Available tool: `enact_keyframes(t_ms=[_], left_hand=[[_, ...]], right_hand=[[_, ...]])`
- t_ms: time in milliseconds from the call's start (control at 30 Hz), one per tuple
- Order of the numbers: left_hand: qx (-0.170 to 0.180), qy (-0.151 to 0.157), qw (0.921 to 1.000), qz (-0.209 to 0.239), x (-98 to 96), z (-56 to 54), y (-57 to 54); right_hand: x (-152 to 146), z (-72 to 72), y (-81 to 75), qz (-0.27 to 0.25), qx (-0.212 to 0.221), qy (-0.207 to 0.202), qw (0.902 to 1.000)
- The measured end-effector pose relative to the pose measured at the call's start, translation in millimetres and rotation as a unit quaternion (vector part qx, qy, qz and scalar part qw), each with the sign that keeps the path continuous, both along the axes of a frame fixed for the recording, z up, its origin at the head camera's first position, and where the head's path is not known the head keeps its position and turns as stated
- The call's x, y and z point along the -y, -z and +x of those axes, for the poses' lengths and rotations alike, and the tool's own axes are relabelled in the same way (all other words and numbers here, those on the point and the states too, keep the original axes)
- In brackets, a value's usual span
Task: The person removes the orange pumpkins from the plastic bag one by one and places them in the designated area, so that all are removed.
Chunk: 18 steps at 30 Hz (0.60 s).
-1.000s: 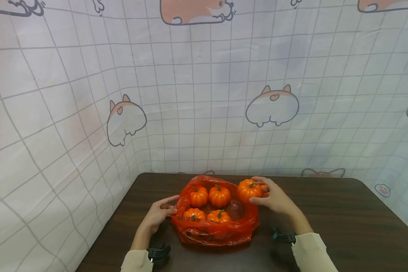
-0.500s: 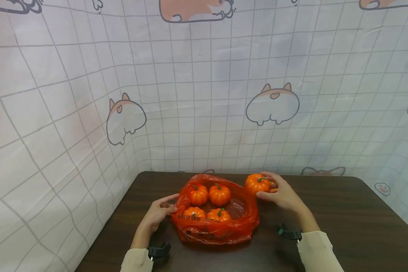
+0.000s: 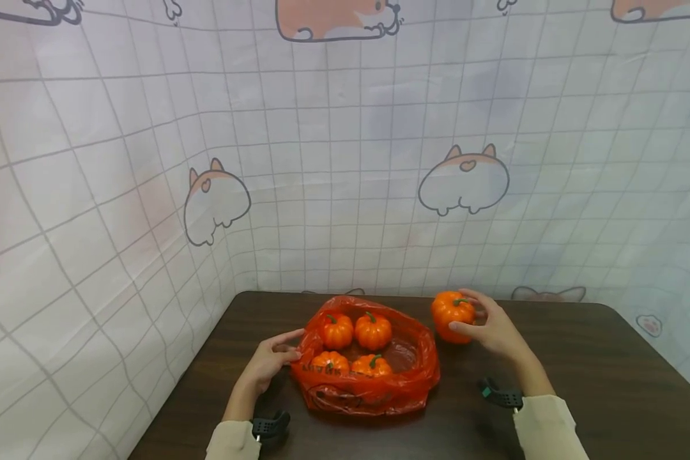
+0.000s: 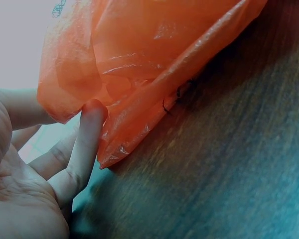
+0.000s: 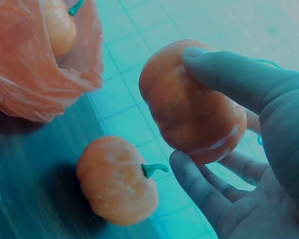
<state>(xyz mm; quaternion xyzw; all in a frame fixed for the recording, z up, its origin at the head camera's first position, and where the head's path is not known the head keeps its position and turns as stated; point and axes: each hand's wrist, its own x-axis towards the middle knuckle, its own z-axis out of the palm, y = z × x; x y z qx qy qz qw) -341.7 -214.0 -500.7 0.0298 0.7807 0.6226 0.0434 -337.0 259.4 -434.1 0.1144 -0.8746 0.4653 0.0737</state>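
An orange-red plastic bag stands with its mouth spread, several small orange pumpkins inside. My left hand holds the bag's left edge; in the left wrist view a fingertip presses the film while another finger passes behind it. To the right of the bag, my right hand grips a pumpkin between thumb and fingers. The right wrist view shows this held pumpkin above and beside a second pumpkin with a green stem, which sits on the table and is mostly hidden in the head view.
The dark wooden table runs up to a white gridded cloth backdrop with cartoon dogs, at the back and left. Black wrist straps with devices sit on both wrists, below light sleeves.
My right hand has carried its pumpkin from over the bag's right rim out to the right, over the pumpkin on the table. My left hand has stayed at the bag's edge.
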Motion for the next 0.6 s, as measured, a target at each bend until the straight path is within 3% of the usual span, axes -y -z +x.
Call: enact_keyframes(t_ms=[267, 600], left_hand=[[-0.003, -0.002, 1.0000, -0.001, -0.5, 0.1, -2.1], [0.000, -0.005, 1.0000, -0.003, -0.5, 0.2, -0.5]], right_hand=[[-13.1, 1.3, -1.3, -0.002, -0.007, 0.021, 0.9998], [-25.4, 3.9, 1.0, -0.022, 0.023, 0.047, 0.9984]])
